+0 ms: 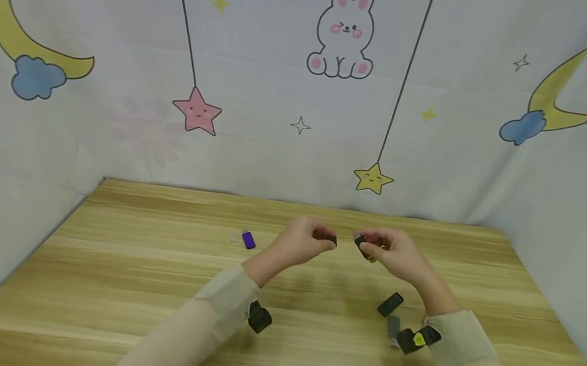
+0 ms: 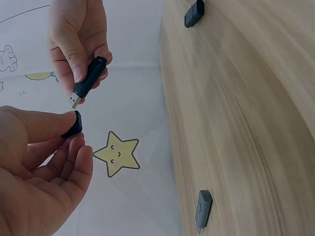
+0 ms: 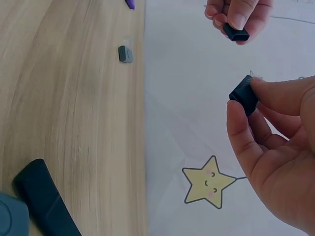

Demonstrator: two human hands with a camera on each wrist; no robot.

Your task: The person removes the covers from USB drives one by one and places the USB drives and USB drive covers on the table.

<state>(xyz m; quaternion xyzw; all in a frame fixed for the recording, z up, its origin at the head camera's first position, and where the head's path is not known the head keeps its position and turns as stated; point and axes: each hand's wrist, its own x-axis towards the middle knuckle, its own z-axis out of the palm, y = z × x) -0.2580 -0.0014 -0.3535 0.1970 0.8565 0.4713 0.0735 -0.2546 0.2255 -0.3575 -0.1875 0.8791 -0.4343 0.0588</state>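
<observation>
My left hand (image 1: 303, 241) pinches a small black cap (image 2: 74, 125) between thumb and fingers, its hollow end showing in the right wrist view. Just to the right, my right hand (image 1: 397, 254) grips a black USB flash drive (image 2: 90, 78) with its metal plug bare. That plug points toward the cap, with a narrow gap between them. Both hands are raised above the far part of the table. Another black flash drive (image 1: 390, 305) and a grey one (image 1: 393, 326) lie near my right wrist.
A purple flash drive (image 1: 248, 239) lies on the wooden table (image 1: 140, 293) at the left, beside a small clear piece (image 1: 234, 238). One more grey drive (image 3: 126, 54) lies near the table's far edge. A printed cloth (image 1: 264, 77) hangs behind the table.
</observation>
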